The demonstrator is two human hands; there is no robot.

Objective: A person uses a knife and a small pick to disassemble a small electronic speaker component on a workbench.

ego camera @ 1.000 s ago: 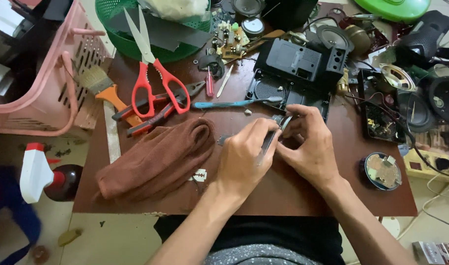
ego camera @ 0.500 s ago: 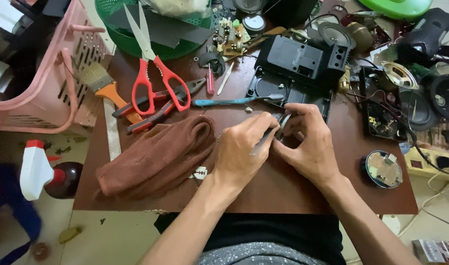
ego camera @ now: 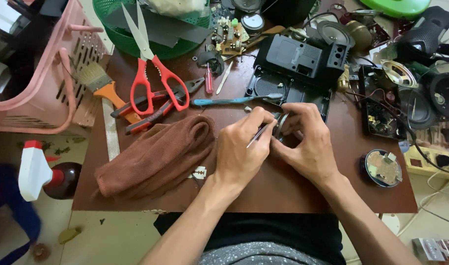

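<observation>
- Cluttered with tools and electronic parts, a brown worktable [ego camera: 293,191] fills the head view, with a pink basket [ego camera: 42,73] off its left edge and a green basket [ego camera: 136,39] at the top.
- Near the table's middle, the left hand [ego camera: 241,152] is closed on a thin metal tool [ego camera: 258,136], pinched between thumb and fingertips, its tip angled toward the other hand.
- Touching it from the right, the right hand [ego camera: 308,145] is curled round a small round metal part [ego camera: 282,125], held on edge just in front of the black plastic housing [ego camera: 298,64]; most of the part is hidden by the fingers.
- Just left of the hands lies a crumpled brown cloth [ego camera: 155,157], with a small razor blade [ego camera: 199,172] at its edge.
- Behind them rest a blue-handled tool [ego camera: 224,101], red scissors [ego camera: 153,73], pliers [ego camera: 158,105] and a paintbrush [ego camera: 104,86].
- Far right, a round circuit disc [ego camera: 381,168] sits near the table's corner.
- To do this well, I judge both wrists should stay planted on the table, the part gripped firmly and not rolling, and the tool tip pressed lightly so it cannot slip into the fingers.
</observation>
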